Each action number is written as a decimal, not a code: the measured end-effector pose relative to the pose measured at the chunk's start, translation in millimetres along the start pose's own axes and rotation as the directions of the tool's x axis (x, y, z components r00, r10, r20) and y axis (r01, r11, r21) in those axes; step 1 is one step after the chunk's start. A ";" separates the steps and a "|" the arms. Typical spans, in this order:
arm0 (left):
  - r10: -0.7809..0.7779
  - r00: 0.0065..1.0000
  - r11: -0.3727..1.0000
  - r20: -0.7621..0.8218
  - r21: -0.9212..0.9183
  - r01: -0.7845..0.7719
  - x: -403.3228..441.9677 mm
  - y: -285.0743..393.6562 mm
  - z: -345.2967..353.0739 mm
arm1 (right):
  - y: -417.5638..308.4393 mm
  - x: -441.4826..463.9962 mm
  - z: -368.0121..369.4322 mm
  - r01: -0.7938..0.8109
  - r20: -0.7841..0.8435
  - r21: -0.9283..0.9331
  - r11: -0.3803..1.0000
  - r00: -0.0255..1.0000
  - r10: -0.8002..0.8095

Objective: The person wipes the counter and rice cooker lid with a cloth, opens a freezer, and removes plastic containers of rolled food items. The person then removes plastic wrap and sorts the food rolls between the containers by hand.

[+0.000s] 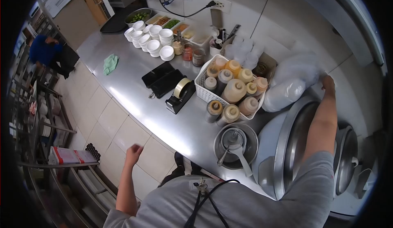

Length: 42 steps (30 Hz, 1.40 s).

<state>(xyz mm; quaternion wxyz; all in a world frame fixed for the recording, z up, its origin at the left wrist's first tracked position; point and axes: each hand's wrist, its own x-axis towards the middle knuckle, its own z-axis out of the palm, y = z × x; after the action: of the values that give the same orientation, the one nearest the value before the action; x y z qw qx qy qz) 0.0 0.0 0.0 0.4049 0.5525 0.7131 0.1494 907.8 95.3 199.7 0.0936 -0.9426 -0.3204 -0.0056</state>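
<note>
My right hand [328, 83] reaches past the large round cooker [266, 166] and its steel lid [301, 134]. Its fingers are closed at the edge of a clear plastic bag [297, 68]; the exact grip is small and partly hidden. A wrapped stack of pale, round-ended containers [286, 95] lies beside that bag. Over the floor, off the counter's front edge, my left hand [134, 153] hangs loosely curled with nothing visible in it.
Along the steel counter [139, 89] stand a white basket [201, 86] of squeeze bottles, a tape dispenser [180, 97], stacked white bowls [153, 46] and a steel bowl [219, 156] holding utensils. A green cloth [110, 64] lies farther left. Another person [47, 52] is beyond.
</note>
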 end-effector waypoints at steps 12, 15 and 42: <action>0.502 0.860 0.833 -0.091 -0.216 -0.509 108.2 142.6 56.2 | -50.6 -129.6 -166.7 0.571 -0.223 0.247 0.783 0.820 -0.528; 0.555 0.831 0.803 0.032 -0.281 -0.526 131.7 139.8 59.2 | -31.1 -211.5 -196.6 0.584 -0.340 0.306 0.752 0.805 -0.486; 0.731 0.680 0.666 0.058 -0.277 -0.693 296.9 229.4 98.9 | -76.1 -687.5 -165.8 -0.153 -0.500 0.346 0.926 0.805 0.320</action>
<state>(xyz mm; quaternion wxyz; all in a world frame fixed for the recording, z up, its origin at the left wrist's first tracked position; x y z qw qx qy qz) 208.2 325.7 -32.9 0.4329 0.7463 0.3810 0.3323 323.7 -289.9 327.2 0.3177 -0.9098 -0.1562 -0.2163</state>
